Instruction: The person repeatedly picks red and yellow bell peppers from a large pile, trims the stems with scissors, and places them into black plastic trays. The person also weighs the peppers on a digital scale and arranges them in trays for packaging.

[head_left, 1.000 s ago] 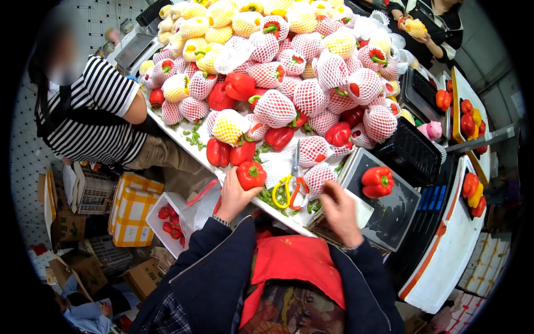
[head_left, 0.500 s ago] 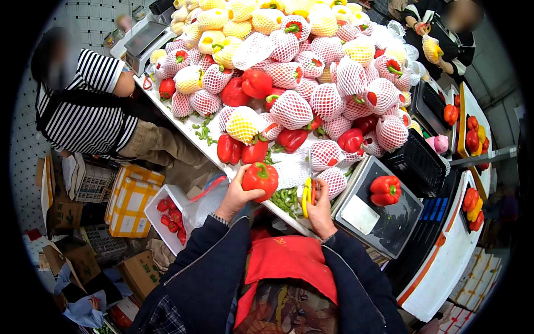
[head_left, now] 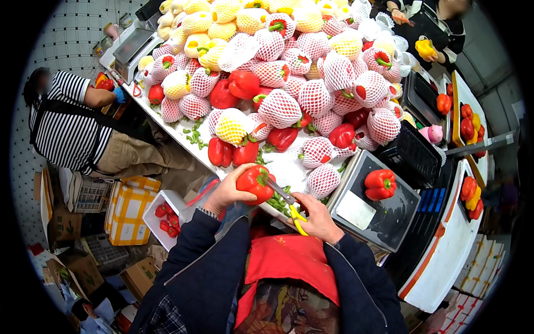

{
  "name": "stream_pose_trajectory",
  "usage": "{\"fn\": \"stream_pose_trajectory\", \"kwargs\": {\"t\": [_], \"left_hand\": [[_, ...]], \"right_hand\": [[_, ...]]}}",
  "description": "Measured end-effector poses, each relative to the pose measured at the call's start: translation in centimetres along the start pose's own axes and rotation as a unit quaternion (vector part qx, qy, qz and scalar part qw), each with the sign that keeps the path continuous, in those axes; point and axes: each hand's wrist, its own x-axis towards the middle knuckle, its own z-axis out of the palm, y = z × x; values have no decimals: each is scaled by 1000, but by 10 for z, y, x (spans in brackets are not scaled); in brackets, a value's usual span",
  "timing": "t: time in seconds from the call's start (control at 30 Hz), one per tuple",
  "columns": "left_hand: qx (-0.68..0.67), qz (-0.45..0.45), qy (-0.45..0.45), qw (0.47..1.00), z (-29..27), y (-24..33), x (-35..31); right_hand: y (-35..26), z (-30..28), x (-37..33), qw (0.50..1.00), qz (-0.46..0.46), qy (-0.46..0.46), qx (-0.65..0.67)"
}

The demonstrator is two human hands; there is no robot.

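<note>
L hand (head_left: pixel 229 191), fingers round pepper (head_left: pixel 250 188), L of scale (head_left: pixel 401 210); R hand (head_left: pixel 316 218), fingers round scissors (head_left: pixel 282 192), tips at stem (head_left: pixel 263 179). Pepper prob. light, firm, slick, bruisable: hold by sides.

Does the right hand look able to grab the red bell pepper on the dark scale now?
Probably not: the right hand holds yellow-handled metal scissors, though the way to that red bell pepper looks free.

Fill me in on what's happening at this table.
A person's left hand holds a red pepper at the table's near edge, while the right hand grips scissors, blades at the pepper's stem end. Whether the stem is cut is hard to tell. Another pepper sits on the scale; netted peppers are heaped beyond.
</note>
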Motion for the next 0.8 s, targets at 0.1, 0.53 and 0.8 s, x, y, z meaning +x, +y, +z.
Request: {"fn": "stream_pose_trajectory", "kwargs": {"t": [0.1, 0.53, 0.8], "left_hand": [[-13, -27, -18, 999, 1, -2, 2], [-484, -174, 78, 854, 42, -8, 7], [-350, -328, -129, 868, 87, -4, 8]], "right_hand": [[0, 4, -4, 999, 6, -10, -48], [21, 37, 8, 974, 78, 26, -212], [-34, -11, 30, 985, -62, 159, 13]]}}
